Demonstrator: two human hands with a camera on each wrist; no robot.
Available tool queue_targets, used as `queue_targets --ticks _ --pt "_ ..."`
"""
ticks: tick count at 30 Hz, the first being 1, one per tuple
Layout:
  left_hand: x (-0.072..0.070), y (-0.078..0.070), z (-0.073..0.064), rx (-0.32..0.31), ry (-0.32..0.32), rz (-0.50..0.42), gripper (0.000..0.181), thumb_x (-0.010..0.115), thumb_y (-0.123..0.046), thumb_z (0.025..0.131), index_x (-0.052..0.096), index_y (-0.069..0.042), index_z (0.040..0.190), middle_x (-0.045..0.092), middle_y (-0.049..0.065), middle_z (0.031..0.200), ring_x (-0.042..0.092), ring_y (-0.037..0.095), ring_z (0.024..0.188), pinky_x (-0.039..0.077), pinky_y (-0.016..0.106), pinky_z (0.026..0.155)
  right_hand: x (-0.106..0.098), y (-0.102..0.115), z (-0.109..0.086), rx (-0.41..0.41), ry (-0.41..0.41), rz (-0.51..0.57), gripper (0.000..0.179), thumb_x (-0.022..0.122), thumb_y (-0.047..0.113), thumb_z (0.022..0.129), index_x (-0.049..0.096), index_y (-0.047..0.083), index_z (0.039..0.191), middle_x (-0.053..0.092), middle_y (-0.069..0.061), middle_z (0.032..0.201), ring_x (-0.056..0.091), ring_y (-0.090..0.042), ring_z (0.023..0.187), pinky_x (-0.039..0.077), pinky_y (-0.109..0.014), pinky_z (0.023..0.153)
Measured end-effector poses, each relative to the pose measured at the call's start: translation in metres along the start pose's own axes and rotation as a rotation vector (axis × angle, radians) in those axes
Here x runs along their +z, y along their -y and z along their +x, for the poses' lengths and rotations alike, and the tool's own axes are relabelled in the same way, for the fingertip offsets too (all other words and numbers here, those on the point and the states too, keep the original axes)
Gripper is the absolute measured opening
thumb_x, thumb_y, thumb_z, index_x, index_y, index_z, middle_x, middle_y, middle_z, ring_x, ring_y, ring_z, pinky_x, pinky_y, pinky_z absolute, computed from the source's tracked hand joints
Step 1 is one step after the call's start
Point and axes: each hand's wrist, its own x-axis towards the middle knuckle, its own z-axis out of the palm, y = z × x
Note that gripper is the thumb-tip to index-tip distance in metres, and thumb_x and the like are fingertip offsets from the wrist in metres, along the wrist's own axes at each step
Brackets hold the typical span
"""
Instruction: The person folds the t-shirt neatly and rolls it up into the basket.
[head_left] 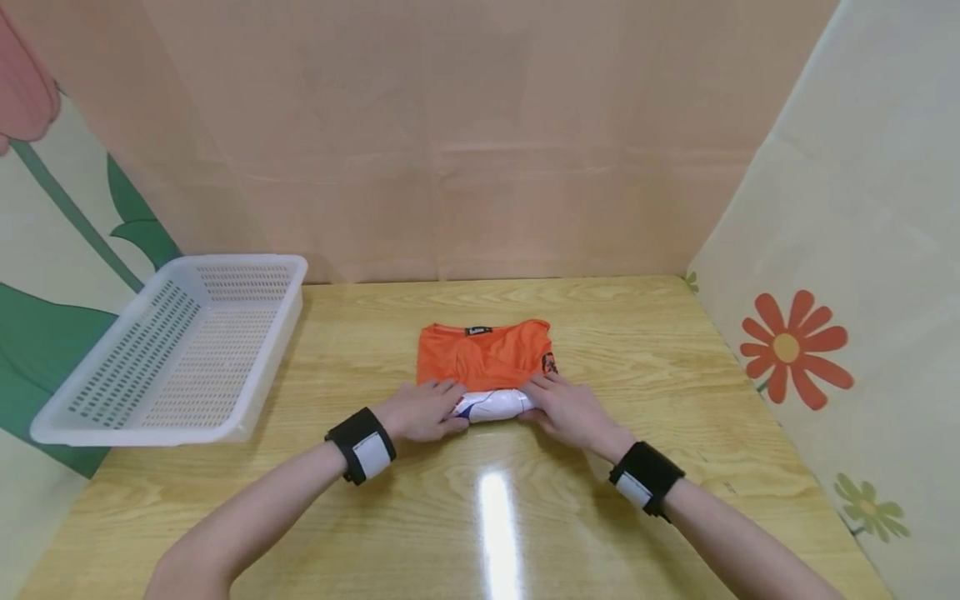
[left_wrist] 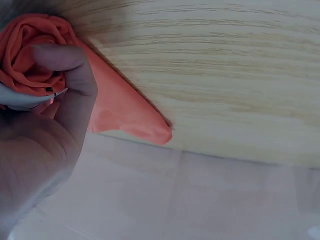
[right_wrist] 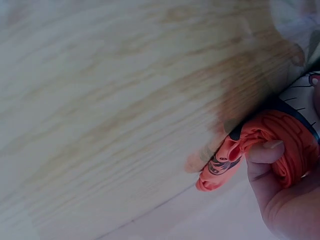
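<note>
An orange shirt (head_left: 480, 358) lies on the wooden table, its near part rolled up into a tight bundle that shows a white printed side. A small dark label sits at its far edge. My left hand (head_left: 423, 410) grips the left end of the roll, and the thumb presses at the spiral of orange layers (left_wrist: 35, 60) in the left wrist view. At the opposite end, my right hand (head_left: 572, 412) holds the roll with curled fingers, its thumb against the coiled fabric (right_wrist: 265, 130). The palms are partly hidden by the fingers and cloth.
A white plastic basket (head_left: 258, 375) with slotted sides stands at the left of the table (head_left: 637, 333). A plain pinkish sheet (head_left: 480, 167) rises behind the table, and a flower-printed sheet (head_left: 862, 208) borders the right side.
</note>
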Motion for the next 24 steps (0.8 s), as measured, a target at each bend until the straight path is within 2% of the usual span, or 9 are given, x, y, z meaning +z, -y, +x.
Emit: queue_targets --ticks 3,6,8,10,12,15,18,21,24 --pt "0.006 0.0 0.001 0.026 -0.065 0.15 0.064 0.056 -0.055 0.105 0.042 -0.017 0.155 0.055 0.01 0.152 0.058 0.031 0.136 0.059 0.048 0.095 -0.003 -0.001 0.002 0.006 0.037 0.053 0.033 0.075 0.028 0.097 0.07 0.012 0.125 0.075 -0.01 0.12 0.071 -0.039 0.115 0.063 -0.052 0.073" --pt "0.013 0.0 0.001 0.061 -0.174 0.305 0.066 0.06 -0.056 0.103 0.042 -0.019 0.155 0.058 0.009 0.143 0.062 0.027 0.122 0.061 0.037 0.074 -0.006 -0.004 0.005 0.019 0.095 0.121 0.031 0.073 0.029 0.099 0.071 0.012 0.125 0.076 -0.009 0.118 0.072 -0.034 0.113 0.062 -0.05 0.079" --pt "0.016 0.0 0.001 0.071 -0.229 0.365 0.063 0.062 -0.054 0.102 0.045 -0.02 0.152 0.06 0.006 0.136 0.063 0.025 0.115 0.057 0.031 0.064 -0.008 -0.007 0.008 0.03 0.141 0.175 0.029 0.072 0.03 0.099 0.071 0.012 0.122 0.076 -0.006 0.113 0.072 -0.026 0.104 0.059 -0.044 0.077" --pt "0.016 -0.001 0.0 0.074 -0.255 0.368 0.059 0.062 -0.052 0.103 0.048 -0.021 0.15 0.061 0.005 0.131 0.064 0.024 0.111 0.052 0.028 0.059 -0.01 -0.009 0.01 0.041 0.176 0.22 0.027 0.071 0.031 0.1 0.071 0.012 0.118 0.074 -0.002 0.105 0.067 -0.018 0.095 0.053 -0.036 0.072" --pt "0.014 -0.002 -0.001 0.071 -0.248 0.336 0.053 0.059 -0.05 0.105 0.05 -0.022 0.149 0.062 0.005 0.128 0.064 0.024 0.109 0.048 0.028 0.057 -0.011 -0.011 0.011 0.056 0.204 0.267 0.026 0.072 0.032 0.099 0.071 0.011 0.116 0.07 0.0 0.098 0.061 -0.013 0.087 0.046 -0.03 0.07" --pt "0.008 -0.004 -0.002 0.059 -0.191 0.235 0.048 0.052 -0.046 0.109 0.051 -0.022 0.15 0.062 0.005 0.13 0.065 0.027 0.112 0.048 0.031 0.061 -0.012 -0.01 0.011 0.083 0.219 0.283 0.031 0.072 0.033 0.099 0.072 0.01 0.118 0.068 -0.001 0.097 0.059 -0.015 0.087 0.045 -0.032 0.07" --pt "0.001 -0.005 -0.003 0.033 -0.111 0.098 0.045 0.048 -0.044 0.111 0.051 -0.02 0.15 0.063 0.008 0.14 0.064 0.032 0.125 0.054 0.04 0.075 -0.009 -0.008 0.007 0.103 0.201 0.22 0.044 0.075 0.037 0.096 0.068 0.008 0.129 0.072 -0.01 0.116 0.068 -0.034 0.112 0.058 -0.048 0.085" --pt "-0.004 -0.004 -0.003 0.011 -0.032 -0.029 0.045 0.045 -0.043 0.112 0.05 -0.02 0.15 0.059 0.01 0.152 0.06 0.034 0.138 0.054 0.05 0.091 -0.005 -0.005 0.002 0.091 0.148 0.119 0.057 0.079 0.04 0.093 0.062 0.009 0.139 0.067 -0.019 0.133 0.058 -0.053 0.133 0.057 -0.065 0.095" --pt "-0.006 0.0 0.0 0.014 0.013 -0.108 0.041 0.045 -0.042 0.112 0.052 -0.019 0.146 0.063 0.008 0.147 0.062 0.027 0.136 0.053 0.049 0.096 -0.003 -0.004 -0.001 0.061 0.079 0.053 0.06 0.081 0.039 0.092 0.059 0.01 0.139 0.066 -0.019 0.134 0.058 -0.052 0.133 0.06 -0.064 0.084"
